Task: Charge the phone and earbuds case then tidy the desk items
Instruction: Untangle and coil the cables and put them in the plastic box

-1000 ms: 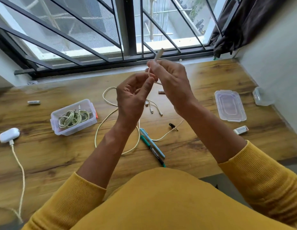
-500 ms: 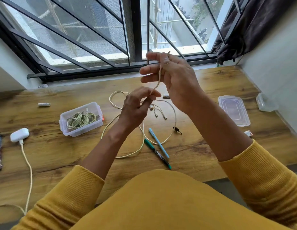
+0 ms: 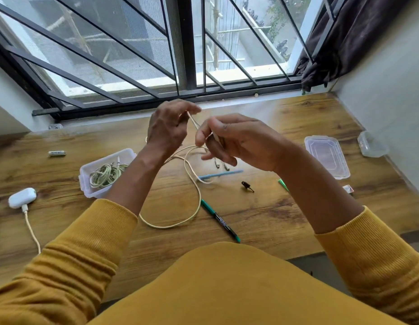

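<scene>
Earbuds case (image 3: 22, 197) already plugged in at the desk's (image 3: 285, 214) left edge; phone not clearly visible. Cream cable (image 3: 196, 195) pinched between left hand (image 3: 167, 126) and right hand (image 3: 236, 139), probably for coiling. Pens, lid (image 3: 326, 156) and battery (image 3: 57, 153) not yet tidied.

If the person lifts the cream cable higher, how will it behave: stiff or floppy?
Probably floppy: the thin cream cable sags from the left hand and right hand into loose loops on the wooden desk. It looks light, as fingertips alone hold it. The trailing loop may drag and nudge the green pen beside it.
</scene>
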The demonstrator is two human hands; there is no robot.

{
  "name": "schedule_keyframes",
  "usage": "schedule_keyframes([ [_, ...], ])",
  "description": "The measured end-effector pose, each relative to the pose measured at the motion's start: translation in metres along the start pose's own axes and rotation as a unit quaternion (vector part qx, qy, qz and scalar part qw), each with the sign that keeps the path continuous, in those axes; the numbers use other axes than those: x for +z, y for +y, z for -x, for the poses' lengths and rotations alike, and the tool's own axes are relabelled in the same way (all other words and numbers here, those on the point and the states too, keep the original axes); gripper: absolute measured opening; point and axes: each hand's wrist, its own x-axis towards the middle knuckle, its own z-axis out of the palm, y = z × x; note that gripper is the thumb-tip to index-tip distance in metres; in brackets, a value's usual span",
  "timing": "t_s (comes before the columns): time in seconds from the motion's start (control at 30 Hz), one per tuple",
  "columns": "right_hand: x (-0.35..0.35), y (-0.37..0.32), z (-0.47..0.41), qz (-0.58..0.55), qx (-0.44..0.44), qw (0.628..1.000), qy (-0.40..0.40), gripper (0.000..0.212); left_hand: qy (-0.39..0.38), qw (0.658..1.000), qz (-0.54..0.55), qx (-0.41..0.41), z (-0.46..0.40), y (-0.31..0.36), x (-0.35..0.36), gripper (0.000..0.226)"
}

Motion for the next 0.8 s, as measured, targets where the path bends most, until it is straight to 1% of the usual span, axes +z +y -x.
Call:
schedule_keyframes([
  [0.07, -0.004, 0.005, 0.003, 0.051, 0.045, 0.997, -0.031, 0.044, 0.004, 1.000, 0.010, -0.001, -0.006, 0.001, -0.008, 0.036],
  [0.13, -0.006, 0.011, 0.004, 0.103, 0.096, 0.989, -0.038, 0.045, -0.004, 1.000, 0.024, 0.001, -0.010, 0.005, -0.016, 0.034],
  [0.27, -0.007, 0.020, 0.001, 0.151, 0.185, 0.971, 0.002, 0.045, -0.040, 0.997, 0.057, 0.027, -0.011, 0.013, -0.028, 0.030],
  [0.33, -0.007, 0.023, 0.000, 0.157, 0.214, 0.964, 0.024, 0.044, -0.050, 0.995, 0.073, 0.038, -0.007, 0.016, -0.030, 0.027],
  [0.43, -0.007, 0.027, -0.002, 0.169, 0.240, 0.955, 0.050, 0.041, -0.054, 0.992, 0.106, 0.032, 0.000, 0.021, -0.032, 0.024],
  [0.53, -0.005, 0.030, -0.005, 0.195, 0.240, 0.945, 0.108, 0.038, -0.050, 0.990, 0.130, 0.021, 0.008, 0.025, -0.033, 0.020],
  [0.67, -0.007, 0.035, -0.008, 0.191, 0.190, 0.941, 0.206, 0.030, -0.061, 0.983, 0.172, 0.000, 0.020, 0.026, -0.033, 0.016],
  [0.73, -0.011, 0.033, -0.009, 0.179, 0.165, 0.945, 0.216, 0.025, -0.084, 0.974, 0.213, -0.005, 0.024, 0.026, -0.031, 0.015],
  [0.8, -0.012, 0.028, -0.010, 0.150, 0.137, 0.957, 0.208, 0.013, -0.096, 0.960, 0.264, -0.016, 0.028, 0.027, -0.028, 0.015],
])
